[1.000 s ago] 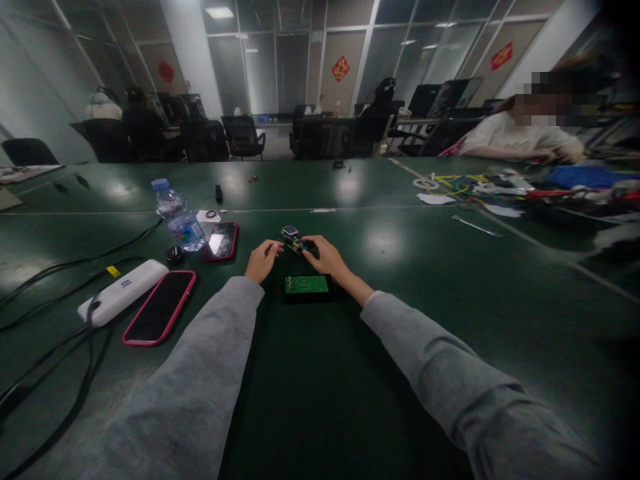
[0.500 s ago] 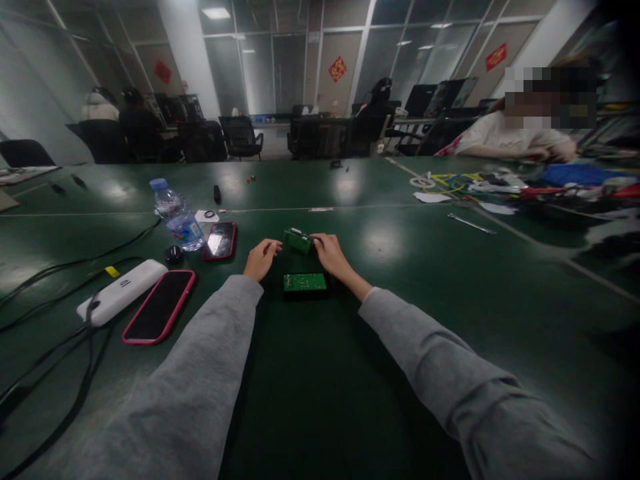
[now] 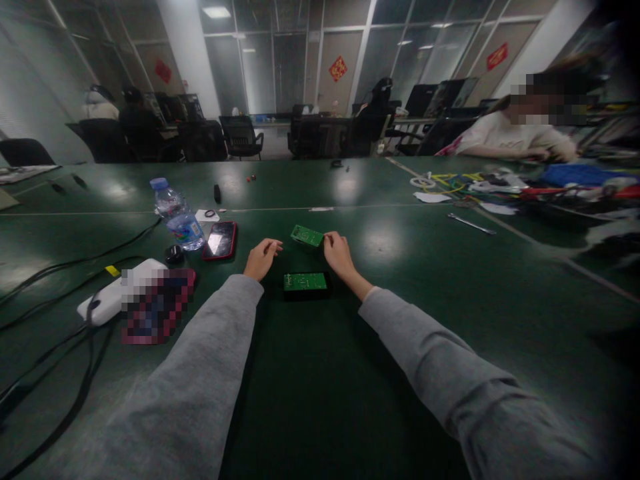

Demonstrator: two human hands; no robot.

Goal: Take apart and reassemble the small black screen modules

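Note:
A green circuit board (image 3: pixel 307 236) is held up off the table at its right end by my right hand (image 3: pixel 340 255), thumb and fingers pinching its edge. Its flat face is turned toward me. My left hand (image 3: pixel 263 259) is left of that board, apart from it, its fingers curled in toward the thumb; whatever they may hold is too small to make out. Nearer to me, a second green board sits in a black case (image 3: pixel 306 295) on the table, between my wrists, and neither hand touches it.
On the left are a water bottle (image 3: pixel 177 217), a red-edged phone (image 3: pixel 220 241), a white power bank (image 3: pixel 107 300), a blurred-out pink-edged phone (image 3: pixel 159 307) and black cables (image 3: pixel 90 373). A wrench (image 3: pixel 471 224) and a cable heap (image 3: pixel 545 187) lie right, before a seated person (image 3: pixel 510 137).
My right hand has shifted slightly right and turned the held board, so its flat green face shows instead of its component side. My left hand and the cased board have stayed put.

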